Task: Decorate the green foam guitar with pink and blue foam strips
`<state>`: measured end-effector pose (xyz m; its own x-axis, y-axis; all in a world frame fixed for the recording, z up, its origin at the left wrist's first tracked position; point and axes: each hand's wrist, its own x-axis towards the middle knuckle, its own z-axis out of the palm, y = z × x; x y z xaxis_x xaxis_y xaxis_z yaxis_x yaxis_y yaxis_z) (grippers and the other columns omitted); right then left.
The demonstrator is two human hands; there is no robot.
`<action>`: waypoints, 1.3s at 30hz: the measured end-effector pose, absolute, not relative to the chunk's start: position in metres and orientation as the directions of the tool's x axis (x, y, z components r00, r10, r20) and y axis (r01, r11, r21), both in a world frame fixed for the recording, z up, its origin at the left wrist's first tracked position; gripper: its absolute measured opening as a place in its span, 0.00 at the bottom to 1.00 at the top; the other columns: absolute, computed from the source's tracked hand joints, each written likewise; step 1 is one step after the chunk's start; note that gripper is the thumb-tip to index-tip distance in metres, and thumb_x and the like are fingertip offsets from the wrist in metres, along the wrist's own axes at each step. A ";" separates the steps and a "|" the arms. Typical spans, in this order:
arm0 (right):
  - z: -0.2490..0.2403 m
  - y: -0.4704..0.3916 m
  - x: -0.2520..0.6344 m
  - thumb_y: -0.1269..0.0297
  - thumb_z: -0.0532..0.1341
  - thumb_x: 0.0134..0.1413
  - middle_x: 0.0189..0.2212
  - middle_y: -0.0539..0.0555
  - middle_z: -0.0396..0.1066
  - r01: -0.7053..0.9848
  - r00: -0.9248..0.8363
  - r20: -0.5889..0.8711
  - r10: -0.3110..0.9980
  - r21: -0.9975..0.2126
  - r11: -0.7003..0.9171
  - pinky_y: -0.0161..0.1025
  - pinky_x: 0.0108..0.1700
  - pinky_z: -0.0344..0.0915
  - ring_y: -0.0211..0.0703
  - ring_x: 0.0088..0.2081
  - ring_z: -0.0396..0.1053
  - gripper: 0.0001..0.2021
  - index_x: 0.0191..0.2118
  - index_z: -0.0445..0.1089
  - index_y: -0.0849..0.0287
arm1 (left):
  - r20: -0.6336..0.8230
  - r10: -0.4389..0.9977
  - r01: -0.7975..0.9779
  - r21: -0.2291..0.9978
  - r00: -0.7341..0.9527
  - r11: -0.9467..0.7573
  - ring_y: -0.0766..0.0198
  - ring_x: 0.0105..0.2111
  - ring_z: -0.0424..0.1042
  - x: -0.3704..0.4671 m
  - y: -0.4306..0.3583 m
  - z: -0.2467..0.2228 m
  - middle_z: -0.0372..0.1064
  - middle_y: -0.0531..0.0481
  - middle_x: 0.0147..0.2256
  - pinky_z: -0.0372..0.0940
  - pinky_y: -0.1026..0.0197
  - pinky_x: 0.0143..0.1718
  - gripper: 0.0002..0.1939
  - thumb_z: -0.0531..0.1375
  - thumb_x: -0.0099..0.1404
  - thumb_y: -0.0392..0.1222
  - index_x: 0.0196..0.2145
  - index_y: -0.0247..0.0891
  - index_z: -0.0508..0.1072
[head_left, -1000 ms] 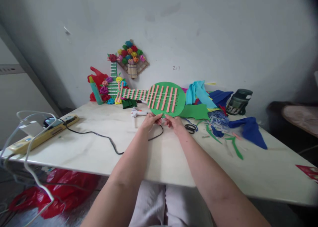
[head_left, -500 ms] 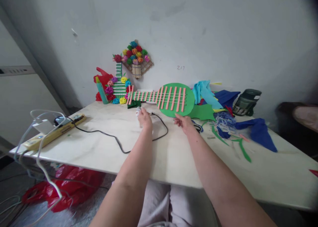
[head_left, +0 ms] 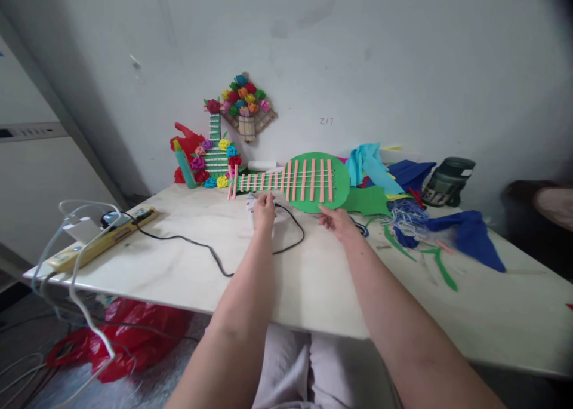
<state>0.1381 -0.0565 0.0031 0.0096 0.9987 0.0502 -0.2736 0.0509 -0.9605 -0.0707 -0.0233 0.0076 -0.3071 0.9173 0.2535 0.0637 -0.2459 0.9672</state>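
Note:
A green craft guitar (head_left: 308, 205) with pink strips across it and pale strings along it is held raised, its face toward me and its neck to the left. Closed fingers of my left hand (head_left: 264, 211) pinch the lower edge of the neck. My right hand (head_left: 336, 221) grips the lower edge of the round body, thumb in front, the other fingers partly hidden. Behind my left hand lies a white object (head_left: 250, 202) by a black cord (head_left: 298, 223), its kind hard to make out.
At left lies a yellow power strip (head_left: 89, 251) with cables. A flower-trimmed craft guitar (head_left: 216, 157), a green-capped glue bottle (head_left: 184, 167) and a flower basket picture (head_left: 246, 127) stand at the back. Blue cloth scraps (head_left: 474, 236), tangled yarn (head_left: 409, 218) and a dark bottle (head_left: 449, 182) are at right.
The guitar has turned slightly, its neck end dropping and its pink strips now standing more upright. My left hand has moved slightly right and up along the neck. My right hand stays at the body's edge.

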 end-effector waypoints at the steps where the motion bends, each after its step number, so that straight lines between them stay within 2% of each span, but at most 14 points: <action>1: 0.002 -0.055 0.138 0.58 0.70 0.29 0.11 0.55 0.67 -0.285 0.021 0.047 0.999 -0.957 0.051 0.29 0.13 0.50 0.31 0.12 0.59 0.15 0.16 0.69 0.65 | 0.287 0.894 0.095 0.958 -0.343 -0.271 0.72 0.11 0.54 -0.067 -0.025 0.008 0.52 0.60 0.13 0.51 0.68 0.14 0.13 0.51 0.61 0.48 0.30 0.36 0.67; 5: 0.000 -0.050 0.140 0.58 0.70 0.31 0.10 0.55 0.66 -0.309 0.100 0.015 0.995 -0.950 0.045 0.29 0.12 0.49 0.30 0.12 0.58 0.15 0.15 0.69 0.66 | 0.349 0.933 0.170 0.928 -0.086 -0.331 0.73 0.10 0.53 -0.051 -0.036 0.012 0.52 0.59 0.12 0.49 0.68 0.12 0.11 0.57 0.56 0.47 0.23 0.36 0.68; 9: 0.000 -0.048 0.145 0.58 0.69 0.32 0.10 0.55 0.67 -0.320 0.153 0.008 0.988 -0.946 0.057 0.29 0.12 0.50 0.30 0.11 0.58 0.15 0.15 0.68 0.65 | 0.354 0.933 0.081 0.930 0.064 -0.358 0.73 0.10 0.53 -0.047 -0.043 0.015 0.54 0.59 0.10 0.50 0.68 0.12 0.12 0.62 0.50 0.47 0.21 0.35 0.67; 13: 0.002 -0.048 0.151 0.58 0.70 0.32 0.11 0.54 0.67 -0.325 0.131 0.033 0.991 -0.943 0.075 0.28 0.12 0.51 0.31 0.12 0.58 0.15 0.15 0.68 0.64 | 0.338 0.941 -0.092 0.938 0.025 -0.334 0.74 0.11 0.53 -0.053 -0.040 0.013 0.55 0.59 0.10 0.51 0.68 0.13 0.14 0.62 0.50 0.49 0.21 0.35 0.66; 16: 0.003 -0.050 0.154 0.58 0.71 0.30 0.11 0.53 0.67 -0.333 0.118 0.050 0.992 -0.939 0.087 0.29 0.11 0.50 0.31 0.12 0.58 0.15 0.16 0.68 0.64 | 0.202 0.975 -0.217 0.952 -0.093 -0.218 0.75 0.10 0.47 -0.057 -0.033 0.012 0.46 0.62 0.10 0.47 0.69 0.12 0.16 0.58 0.56 0.50 0.20 0.38 0.61; 19: 0.005 -0.051 0.157 0.57 0.70 0.30 0.11 0.53 0.66 -0.334 0.112 0.063 0.992 -0.938 0.097 0.29 0.11 0.50 0.31 0.12 0.57 0.15 0.16 0.68 0.64 | 0.078 0.981 -0.277 0.952 -0.178 -0.126 0.74 0.09 0.44 -0.059 -0.026 0.010 0.41 0.62 0.10 0.43 0.69 0.12 0.20 0.52 0.62 0.49 0.17 0.40 0.52; 21: 0.006 -0.052 0.158 0.57 0.70 0.31 0.10 0.53 0.66 -0.326 0.104 0.060 0.993 -0.941 0.091 0.29 0.11 0.51 0.30 0.11 0.57 0.16 0.16 0.68 0.64 | 0.094 0.978 -0.280 0.949 -0.186 -0.145 0.74 0.10 0.45 -0.059 -0.024 0.009 0.42 0.60 0.10 0.46 0.69 0.13 0.21 0.50 0.63 0.48 0.16 0.40 0.50; 25: 0.006 -0.052 0.160 0.56 0.70 0.30 0.10 0.53 0.65 -0.338 0.101 0.054 0.993 -0.937 0.085 0.29 0.11 0.50 0.30 0.11 0.57 0.16 0.15 0.68 0.64 | 0.201 0.972 -0.193 0.956 -0.119 -0.222 0.72 0.16 0.58 -0.054 -0.027 0.008 0.58 0.56 0.17 0.57 0.69 0.18 0.14 0.53 0.60 0.47 0.21 0.38 0.58; 28: 0.005 -0.050 0.162 0.55 0.70 0.30 0.10 0.53 0.65 -0.350 0.106 0.058 0.993 -0.932 0.092 0.28 0.11 0.50 0.30 0.11 0.57 0.17 0.15 0.68 0.64 | 0.257 0.965 0.005 0.966 -0.045 -0.257 0.71 0.21 0.63 -0.049 -0.031 0.007 0.64 0.54 0.22 0.59 0.69 0.20 0.09 0.59 0.54 0.43 0.24 0.36 0.63; 31: 0.005 -0.049 0.163 0.55 0.70 0.30 0.09 0.53 0.65 -0.346 0.124 0.057 0.991 -0.933 0.097 0.28 0.11 0.49 0.30 0.11 0.57 0.17 0.15 0.67 0.63 | 0.306 0.950 0.156 0.938 0.051 -0.311 0.71 0.18 0.61 -0.044 -0.033 0.007 0.64 0.54 0.18 0.57 0.68 0.20 0.10 0.59 0.53 0.44 0.22 0.36 0.65; 34: 0.004 -0.049 0.163 0.55 0.70 0.30 0.10 0.52 0.65 -0.336 0.137 0.071 0.988 -0.935 0.113 0.28 0.11 0.49 0.30 0.12 0.57 0.16 0.16 0.67 0.62 | 0.283 0.954 0.226 0.927 0.101 -0.299 0.71 0.13 0.57 -0.043 -0.034 0.007 0.59 0.55 0.12 0.54 0.66 0.18 0.17 0.55 0.58 0.49 0.17 0.36 0.63; 37: 0.003 -0.048 0.162 0.56 0.70 0.32 0.10 0.52 0.66 -0.325 0.131 0.073 0.989 -0.939 0.112 0.29 0.11 0.49 0.31 0.12 0.57 0.15 0.16 0.67 0.62 | 0.257 0.965 0.316 0.913 0.047 -0.259 0.72 0.12 0.55 -0.043 -0.032 0.006 0.55 0.54 0.09 0.53 0.66 0.18 0.24 0.51 0.60 0.54 0.13 0.37 0.59; 39: 0.002 -0.047 0.161 0.57 0.70 0.32 0.11 0.53 0.66 -0.324 0.128 0.072 0.989 -0.940 0.110 0.30 0.12 0.49 0.31 0.12 0.57 0.15 0.16 0.67 0.62 | 0.242 0.970 0.284 0.931 -0.002 -0.232 0.71 0.13 0.56 -0.043 -0.030 0.005 0.57 0.54 0.11 0.54 0.67 0.18 0.23 0.51 0.60 0.55 0.15 0.37 0.60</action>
<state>0.1610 -0.0471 0.0021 0.1279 0.9892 0.0719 -0.3239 0.1102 -0.9397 -0.0427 -0.0300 0.0054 -0.0022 0.9703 0.2421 0.2837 -0.2315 0.9305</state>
